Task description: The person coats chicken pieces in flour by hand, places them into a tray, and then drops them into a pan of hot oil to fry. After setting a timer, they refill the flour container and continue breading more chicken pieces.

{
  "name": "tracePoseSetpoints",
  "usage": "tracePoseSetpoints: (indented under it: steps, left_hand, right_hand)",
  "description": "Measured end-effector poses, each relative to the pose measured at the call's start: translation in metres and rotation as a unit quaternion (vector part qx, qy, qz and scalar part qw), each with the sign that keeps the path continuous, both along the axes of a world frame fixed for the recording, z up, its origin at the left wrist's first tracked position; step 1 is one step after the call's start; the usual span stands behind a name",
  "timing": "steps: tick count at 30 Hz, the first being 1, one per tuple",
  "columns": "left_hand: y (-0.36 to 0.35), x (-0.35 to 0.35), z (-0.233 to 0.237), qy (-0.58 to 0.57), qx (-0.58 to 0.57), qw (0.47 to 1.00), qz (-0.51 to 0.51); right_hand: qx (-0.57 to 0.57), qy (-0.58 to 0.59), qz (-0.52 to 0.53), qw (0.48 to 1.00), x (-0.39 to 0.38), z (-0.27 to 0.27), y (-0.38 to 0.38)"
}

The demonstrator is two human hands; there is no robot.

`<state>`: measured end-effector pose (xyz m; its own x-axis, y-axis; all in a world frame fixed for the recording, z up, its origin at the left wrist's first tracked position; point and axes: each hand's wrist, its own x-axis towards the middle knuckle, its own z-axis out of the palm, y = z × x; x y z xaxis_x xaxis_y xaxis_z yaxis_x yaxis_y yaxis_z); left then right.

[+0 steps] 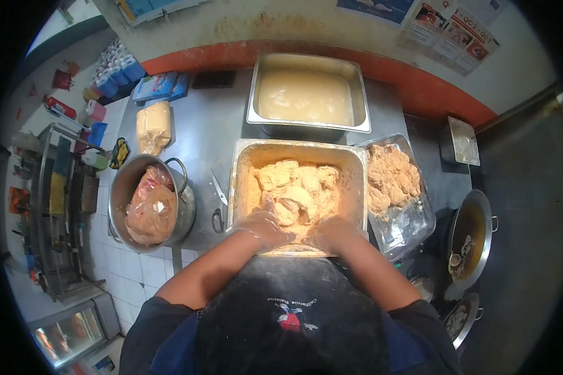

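Two gloved entries: left hand (264, 226) and right hand (333, 232), side by side, pressing pale floured meat pieces (294, 184) in a rectangular steel pan (294, 145) on the grey table (213, 125); whether they grip cannot be told. Step, judged: coating. Next move calls for lifting one piece clear, shaking off loose flour.
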<state>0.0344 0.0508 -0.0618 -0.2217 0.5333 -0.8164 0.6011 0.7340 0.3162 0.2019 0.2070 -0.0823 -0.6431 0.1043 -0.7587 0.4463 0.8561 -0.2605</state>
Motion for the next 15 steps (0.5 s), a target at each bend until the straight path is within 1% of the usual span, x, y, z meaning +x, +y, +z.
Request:
tracePoseSetpoints:
  steps: [2,3,4,5,6,8,9,10,11,12,13,14,15]
  left_hand:
    - [0.003,0.001,-0.002,0.034,-0.023,0.997,-0.063]
    - [0.002,0.001,-0.019,0.034,-0.023,0.997,-0.063]
    - [-0.001,0.002,-0.045,0.029,0.017,0.997,-0.07]
    - [-0.004,0.003,-0.059,0.024,0.056,0.995,-0.077]
    - [-0.002,0.001,-0.048,0.024,0.058,0.995,-0.076]
    - [0.007,-0.001,-0.012,-0.053,0.054,0.997,-0.022]
    - [0.008,0.001,-0.011,-0.054,0.056,0.997,-0.019]
    - [0.007,0.003,-0.011,-0.066,0.091,0.994,0.004]
    - [0.006,0.004,-0.009,-0.073,0.108,0.991,0.015]
    - [0.005,0.004,-0.006,-0.079,0.125,0.989,0.026]
    - [0.003,0.004,0.0,-0.091,0.122,0.983,0.101]
    - [0.003,0.004,0.003,-0.102,0.118,0.972,0.175]
    - [0.0,0.004,-0.008,-0.103,0.117,0.972,0.174]
  right_hand:
    - [-0.047,-0.007,0.035,0.998,-0.012,0.016,0.002]
    - [-0.046,-0.007,0.036,0.998,-0.012,0.014,0.001]
    - [-0.085,0.017,0.047,0.995,-0.01,0.01,0.001]
    - [-0.123,0.041,0.057,0.99,-0.009,0.004,0.0]
    - [-0.122,0.04,0.059,0.99,-0.01,-0.005,-0.003]
    - [-0.138,0.013,0.034,0.99,-0.017,-0.022,-0.012]
    - [-0.137,0.012,0.036,0.99,-0.023,-0.006,-0.015]
    - [-0.127,-0.009,-0.078,0.989,-0.029,0.023,-0.02]
    - [-0.116,-0.029,-0.192,0.974,-0.033,0.038,-0.023]
    - [-0.117,-0.03,-0.192,0.974,-0.025,0.017,-0.02]
    - [-0.179,0.02,-0.254,0.95,-0.01,-0.021,-0.013]
    - [-0.208,0.045,-0.286,0.934,-0.007,-0.022,-0.013]
    - [-0.239,0.07,-0.316,0.916,-0.004,-0.023,-0.013]
